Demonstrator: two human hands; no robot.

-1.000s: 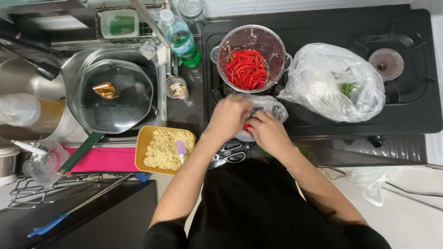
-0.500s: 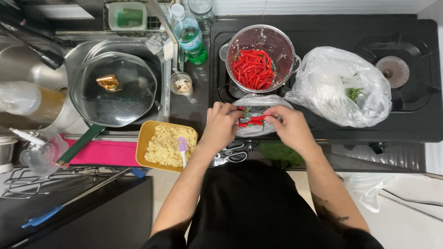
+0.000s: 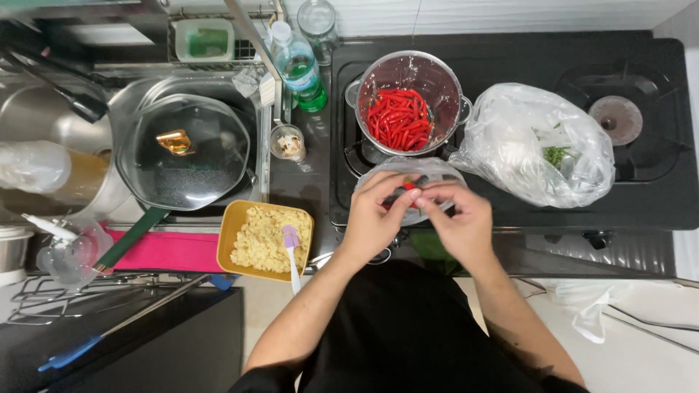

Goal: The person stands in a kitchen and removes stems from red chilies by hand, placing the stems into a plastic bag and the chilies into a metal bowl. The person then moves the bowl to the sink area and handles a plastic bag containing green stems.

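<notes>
Clear plastic bag (image 3: 539,145) w/ greens, right on stove (image 3: 655,196).

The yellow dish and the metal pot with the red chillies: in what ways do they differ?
The yellow dish is rectangular and shallow; the metal pot is round and deep. The yellow dish holds pale chopped pieces and a small spatula; the metal pot holds whole red chillies. The yellow dish sits on the counter beside the hob, and the metal pot stands on a burner. Both are open and uncovered.
</notes>
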